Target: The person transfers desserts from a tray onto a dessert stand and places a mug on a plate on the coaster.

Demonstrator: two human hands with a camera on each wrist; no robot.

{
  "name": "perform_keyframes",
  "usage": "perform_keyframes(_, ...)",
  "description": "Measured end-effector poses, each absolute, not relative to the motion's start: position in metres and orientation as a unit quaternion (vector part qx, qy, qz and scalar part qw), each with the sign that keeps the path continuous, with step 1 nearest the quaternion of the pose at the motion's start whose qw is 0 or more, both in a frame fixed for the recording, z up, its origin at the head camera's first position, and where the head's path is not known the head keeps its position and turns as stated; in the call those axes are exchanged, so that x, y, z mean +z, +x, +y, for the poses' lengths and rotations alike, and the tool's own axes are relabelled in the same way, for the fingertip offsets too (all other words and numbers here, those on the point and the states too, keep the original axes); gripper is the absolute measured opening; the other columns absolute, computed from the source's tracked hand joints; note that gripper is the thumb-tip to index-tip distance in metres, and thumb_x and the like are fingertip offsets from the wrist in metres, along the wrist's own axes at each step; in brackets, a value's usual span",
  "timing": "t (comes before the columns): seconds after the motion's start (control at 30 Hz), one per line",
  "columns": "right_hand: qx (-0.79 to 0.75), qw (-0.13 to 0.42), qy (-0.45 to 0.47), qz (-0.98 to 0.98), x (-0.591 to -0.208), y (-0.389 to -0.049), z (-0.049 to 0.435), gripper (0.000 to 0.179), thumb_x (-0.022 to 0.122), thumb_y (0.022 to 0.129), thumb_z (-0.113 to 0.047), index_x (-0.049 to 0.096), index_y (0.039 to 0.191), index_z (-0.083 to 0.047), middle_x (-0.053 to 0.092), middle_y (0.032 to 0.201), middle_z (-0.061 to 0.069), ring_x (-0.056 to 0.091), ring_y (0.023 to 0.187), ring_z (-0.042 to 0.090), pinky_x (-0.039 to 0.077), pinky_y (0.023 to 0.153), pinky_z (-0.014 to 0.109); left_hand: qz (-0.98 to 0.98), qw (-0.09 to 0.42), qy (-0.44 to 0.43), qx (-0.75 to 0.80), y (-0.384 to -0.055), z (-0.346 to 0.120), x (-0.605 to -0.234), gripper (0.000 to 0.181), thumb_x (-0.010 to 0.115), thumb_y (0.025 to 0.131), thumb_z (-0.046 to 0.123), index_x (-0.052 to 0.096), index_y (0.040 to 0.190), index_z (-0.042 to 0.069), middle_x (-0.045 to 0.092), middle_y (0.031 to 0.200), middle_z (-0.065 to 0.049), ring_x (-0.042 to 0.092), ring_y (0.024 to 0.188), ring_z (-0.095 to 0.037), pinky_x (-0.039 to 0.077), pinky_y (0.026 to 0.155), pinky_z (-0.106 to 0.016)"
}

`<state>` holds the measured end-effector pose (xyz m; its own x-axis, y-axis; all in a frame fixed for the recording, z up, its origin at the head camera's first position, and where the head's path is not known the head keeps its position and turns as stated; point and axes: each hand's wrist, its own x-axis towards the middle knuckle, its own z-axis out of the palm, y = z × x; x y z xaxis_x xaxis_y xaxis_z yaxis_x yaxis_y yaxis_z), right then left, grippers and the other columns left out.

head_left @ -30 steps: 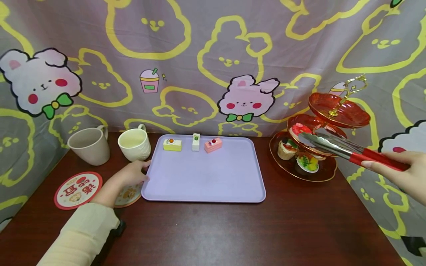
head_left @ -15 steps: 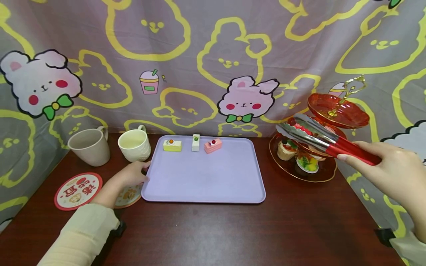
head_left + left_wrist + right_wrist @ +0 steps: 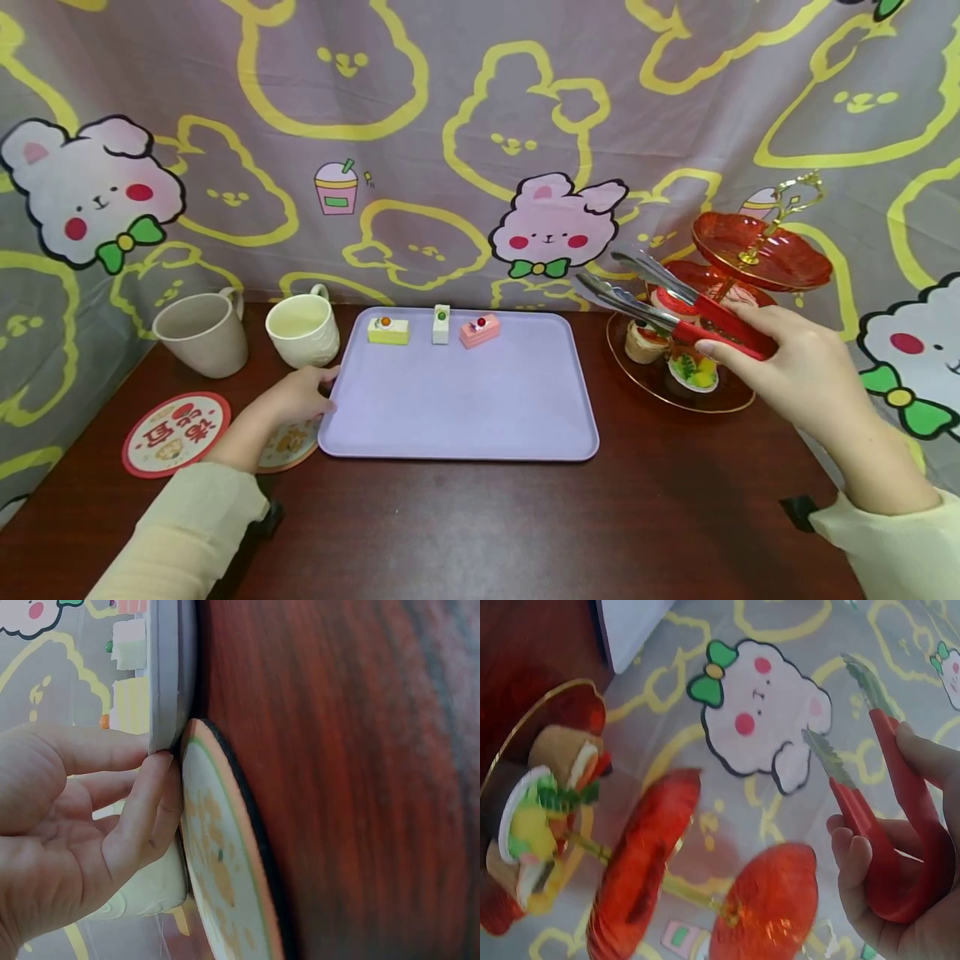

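The left hand (image 3: 296, 395) pinches the left rim of the lilac rectangular tray (image 3: 457, 400) near the worktop's (image 3: 480, 533) far edge. The right hand (image 3: 798, 371) grips red-handled metal tongs (image 3: 717, 315), tips apart, near the far right corner.

a greyish cloth (image 3: 450, 158) (busy with yellow cartoon outlines) hangs behind a reddish-brown wooden table (image 3: 510, 533), its top faintly shiny.

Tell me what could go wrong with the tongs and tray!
The tongs in the right hand might bump the red tiered stand and knock down a treat. The left hand pinches the edge of the tray, so a tug could slide the three little cakes. That hand might also nudge the cream cup nearby.
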<state>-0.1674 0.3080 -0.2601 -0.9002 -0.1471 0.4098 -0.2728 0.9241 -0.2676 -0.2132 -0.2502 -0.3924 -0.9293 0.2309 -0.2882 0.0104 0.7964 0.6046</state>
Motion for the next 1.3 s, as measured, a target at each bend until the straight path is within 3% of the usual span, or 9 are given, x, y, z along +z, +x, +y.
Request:
perform_keyframes(0.1, 0.179, 0.173, 0.118, -0.961, -0.264, -0.175, 0.301, 0.077, 0.083, 0.084, -0.04, 0.057, 0.143, 0.002, 0.05, 0.143, 0.033, 0.045, 0.13, 0.054, 0.038, 0.093, 0.072, 0.931, 0.179, 0.064, 0.311, -0.213, -0.25, -0.391, 0.071, 0.067, 0.084, -0.004, 0.034, 0.146, -0.021, 0.061, 0.11, -0.03, 0.061, 0.073, -0.024, 0.052, 0.067, -0.034)
perform_keyframes(0.33, 0.177, 0.151, 0.157, -0.96, -0.279, -0.195, 0.286, 0.075, 0.086, 0.082, -0.039, 0.061, 0.139, 0.002, 0.061, 0.129, 0.031, 0.054, 0.111, 0.047, 0.046, 0.085, 0.064, 0.932, 0.179, 0.06, 0.309, -0.214, -0.25, -0.392, 0.071, 0.067, 0.084, -0.004, 0.035, 0.146, -0.02, 0.062, 0.109, -0.029, 0.061, 0.071, -0.023, 0.052, 0.067, -0.033)
perform_keyframes(0.7, 0.137, 0.058, 0.16, -0.976, -0.299, -0.222, 0.263, 0.068, 0.079, 0.089, -0.039, 0.06, 0.141, 0.001, 0.051, 0.144, 0.03, 0.052, 0.126, 0.051, 0.042, 0.097, 0.069, 0.932, 0.179, 0.056, 0.31, -0.215, -0.25, -0.394, 0.071, 0.067, 0.085, -0.005, 0.035, 0.146, -0.02, 0.062, 0.109, -0.029, 0.061, 0.071, -0.022, 0.053, 0.067, -0.033)
perform_keyframes(0.87, 0.117, 0.053, 0.182, -0.975, -0.308, -0.237, 0.251, 0.063, 0.079, 0.09, -0.035, 0.062, 0.14, -0.002, 0.061, 0.133, 0.026, 0.057, 0.119, 0.046, 0.045, 0.094, 0.068, 0.932, 0.182, 0.055, 0.307, -0.215, -0.25, -0.394, 0.071, 0.067, 0.086, -0.005, 0.035, 0.146, -0.02, 0.062, 0.11, -0.03, 0.062, 0.073, -0.022, 0.054, 0.067, -0.033)
perform_keyframes(1.3, 0.141, 0.032, 0.194, -0.97, -0.335, -0.271, 0.23, 0.062, 0.079, 0.09, -0.033, 0.061, 0.141, -0.001, 0.062, 0.133, 0.025, 0.058, 0.117, 0.043, 0.048, 0.096, 0.06, 0.932, 0.181, 0.054, 0.309, -0.214, -0.25, -0.394, 0.072, 0.067, 0.084, -0.004, 0.035, 0.147, -0.02, 0.062, 0.11, -0.03, 0.059, 0.066, -0.02, 0.052, 0.066, -0.032)
